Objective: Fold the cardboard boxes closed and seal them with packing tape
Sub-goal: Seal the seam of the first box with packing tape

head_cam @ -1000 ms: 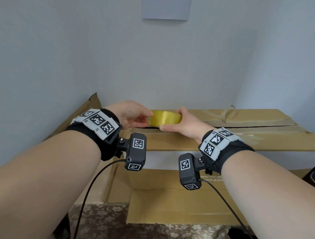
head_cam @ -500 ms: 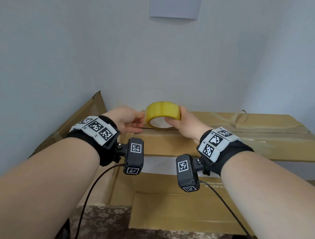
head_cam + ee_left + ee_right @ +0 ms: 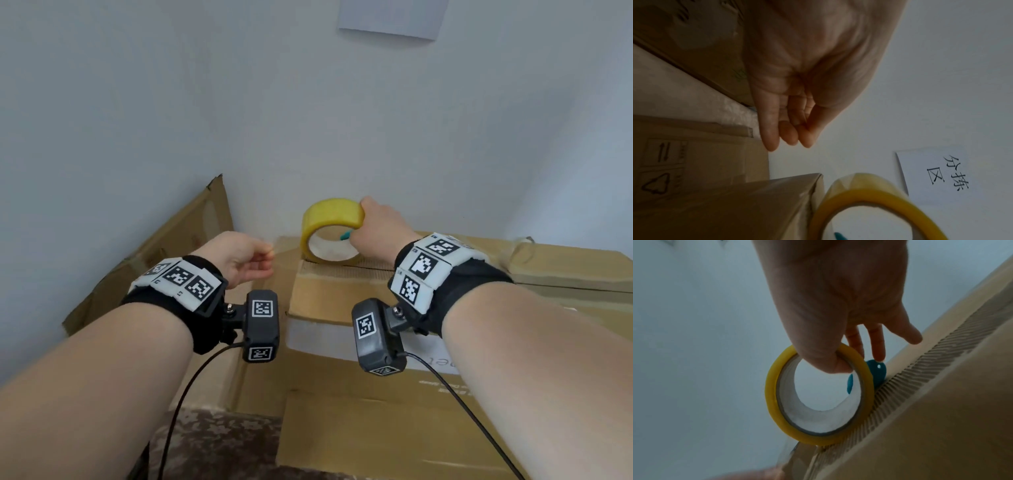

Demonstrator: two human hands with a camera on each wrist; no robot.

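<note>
A yellow roll of packing tape (image 3: 330, 229) stands on edge on the closed brown cardboard box (image 3: 342, 294), near its left end by the centre seam. My right hand (image 3: 359, 222) grips the roll, thumb through the core (image 3: 830, 363) and fingers over the rim. A small teal object (image 3: 875, 371) sits behind the roll under those fingers. My left hand (image 3: 267, 253) hovers left of the roll, thumb and fingertips (image 3: 789, 138) pinched together. A clear strip (image 3: 785, 456) runs from the roll's bottom down to that hand.
A raised cardboard flap (image 3: 178, 246) leans against the left wall. A white paper sign (image 3: 390, 17) hangs on the back wall. A lower box face (image 3: 376, 428) and patterned cloth (image 3: 219, 442) lie beneath my forearms. Walls close in on the left and at the back.
The roll went from lying flat between both hands to standing on edge in my right hand. My left hand drew away to the left, pulling out a short strip.
</note>
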